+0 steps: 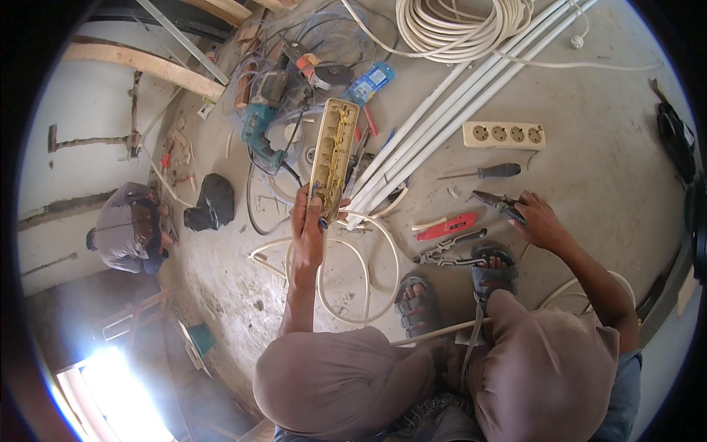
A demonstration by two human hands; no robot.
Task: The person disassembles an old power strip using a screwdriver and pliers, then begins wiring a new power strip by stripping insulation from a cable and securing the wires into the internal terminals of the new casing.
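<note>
My left hand [310, 214] grips the lower end of an opened power strip housing [335, 151], held up with its brass contact strips showing. A white cable [395, 283] runs in loops near that hand; where its end meets the housing is hidden by my fingers. My right hand [540, 223] is closed around the handles of a pair of pliers [497, 202], low over the floor on the right. Beyond it lies the cream socket cover [505, 135] with several round outlets. A screwdriver [486, 172] rests between that cover and the pliers.
Near my sandals lie a red utility knife [447, 226] and wire strippers [451, 250]. White conduit pipes [431, 121] stretch away under a cable coil [456, 29]. A teal power drill [259, 132], an angle grinder [317, 68] and a blue bottle [370, 82] lie ahead. Another person [129, 228] crouches far left.
</note>
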